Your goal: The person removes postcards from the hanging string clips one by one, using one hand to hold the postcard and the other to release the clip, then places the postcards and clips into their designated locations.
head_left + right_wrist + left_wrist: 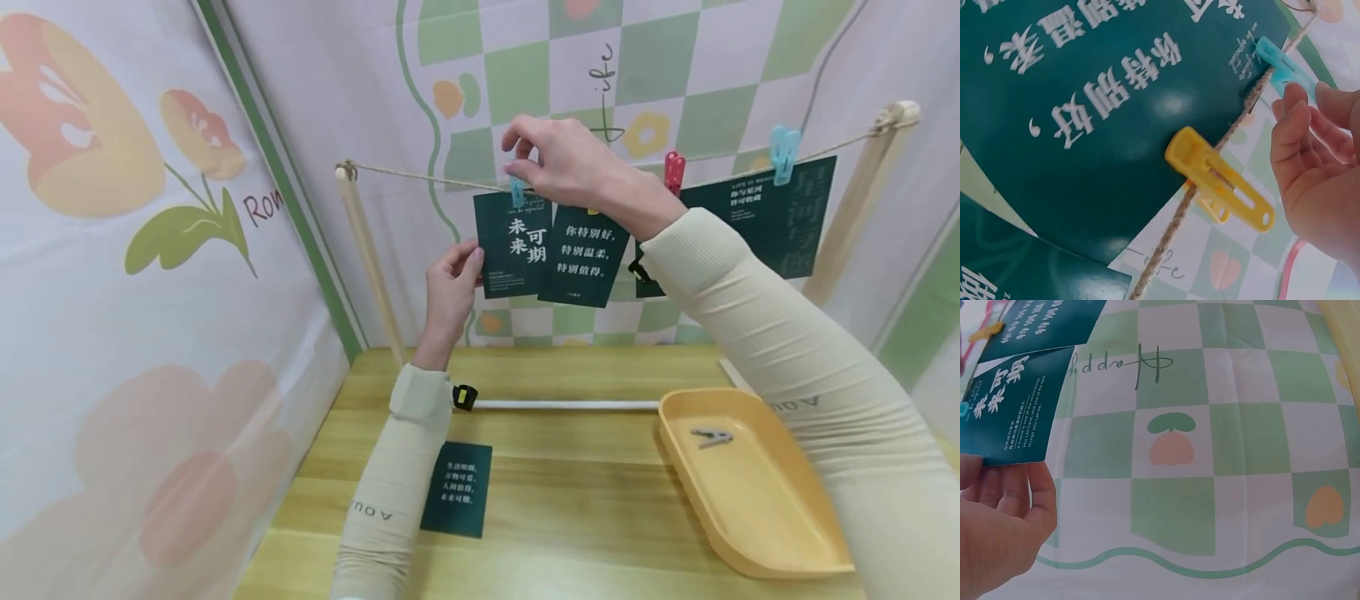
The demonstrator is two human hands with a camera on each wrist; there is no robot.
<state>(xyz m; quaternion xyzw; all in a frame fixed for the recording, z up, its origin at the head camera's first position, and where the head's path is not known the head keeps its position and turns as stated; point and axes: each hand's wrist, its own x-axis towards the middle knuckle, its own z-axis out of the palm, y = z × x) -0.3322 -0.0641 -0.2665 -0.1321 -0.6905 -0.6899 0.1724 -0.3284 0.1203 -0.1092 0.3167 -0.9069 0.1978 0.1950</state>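
Observation:
My left hand pinches the lower left edge of a dark green card with white writing, hanging from a twine line. In the left wrist view, the thumb lies on the card's face and the fingers behind it. At the card's top is a light blue clothespin, set over the twine. My right hand holds this clothespin's handle end between thumb and curled forefinger. Beside that card hangs a second green card, overlapping it slightly, under a yellow clothespin.
Wooden posts hold the twine at both ends. Further right hang more green cards with a red clothespin and another blue clothespin. On the table lie a loose card and a yellow tray holding a grey clothespin.

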